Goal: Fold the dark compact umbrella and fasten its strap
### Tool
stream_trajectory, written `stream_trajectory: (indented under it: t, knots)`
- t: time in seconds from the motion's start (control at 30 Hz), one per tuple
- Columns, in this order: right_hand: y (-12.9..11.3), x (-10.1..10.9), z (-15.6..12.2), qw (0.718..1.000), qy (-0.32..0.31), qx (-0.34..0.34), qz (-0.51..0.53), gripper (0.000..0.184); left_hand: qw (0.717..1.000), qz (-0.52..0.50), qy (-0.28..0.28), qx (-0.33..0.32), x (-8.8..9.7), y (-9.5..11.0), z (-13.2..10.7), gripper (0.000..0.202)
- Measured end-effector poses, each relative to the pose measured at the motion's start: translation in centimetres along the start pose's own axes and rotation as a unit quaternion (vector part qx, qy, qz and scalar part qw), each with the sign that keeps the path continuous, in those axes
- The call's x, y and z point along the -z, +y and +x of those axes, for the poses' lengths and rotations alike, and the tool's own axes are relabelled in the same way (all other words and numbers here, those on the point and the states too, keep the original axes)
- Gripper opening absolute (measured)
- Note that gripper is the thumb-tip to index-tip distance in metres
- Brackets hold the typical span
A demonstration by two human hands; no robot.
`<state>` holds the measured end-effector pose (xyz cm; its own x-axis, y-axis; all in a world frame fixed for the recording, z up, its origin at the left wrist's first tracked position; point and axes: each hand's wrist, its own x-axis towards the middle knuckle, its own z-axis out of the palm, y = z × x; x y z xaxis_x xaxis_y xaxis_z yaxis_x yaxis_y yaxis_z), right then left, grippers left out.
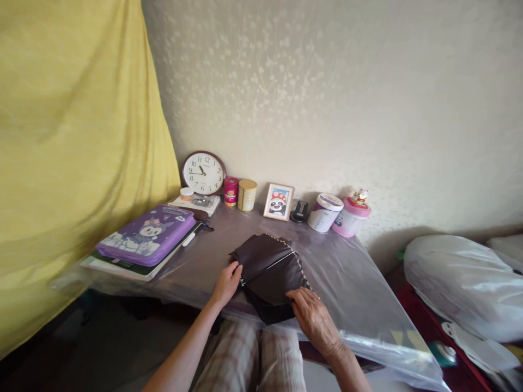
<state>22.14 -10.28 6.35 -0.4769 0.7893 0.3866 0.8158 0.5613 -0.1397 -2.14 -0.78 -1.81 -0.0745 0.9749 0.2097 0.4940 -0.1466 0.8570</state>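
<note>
A dark brown folding umbrella (267, 267) lies partly folded near the front edge of the table. Its fabric has a checked trim along the right side, and a thin metal rib shows across it. My left hand (229, 280) pinches the umbrella at its left side, beside a small metal fitting. On the near right side, my right hand (309, 309) has its fingers closed on the edge of the fabric. The fingertips of the right hand are partly hidden by the hand itself.
The table (347, 283) has a plastic cover. A purple case (149, 234) lies on books at left. Along the wall stand a clock (204, 173), tins (247, 195), a framed picture (278, 201) and tubs (326, 212). A white bag (461, 283) sits at right.
</note>
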Motion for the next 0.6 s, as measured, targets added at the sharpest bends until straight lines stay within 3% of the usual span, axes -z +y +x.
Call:
stream_trajectory:
  t: [0.3,0.6]
  knots:
    - [-0.4,2.4,3.3,0.994,0.064,0.006,-0.083,0.022,1.000,-0.021,0.006,-0.003,-0.2,0.0,0.1,0.035]
    - [-2.0,1.0,10.6,0.997,0.063,-0.003,-0.052,0.018,0.998,-0.063,-0.004,-0.008,0.4,0.9,-0.1,0.040]
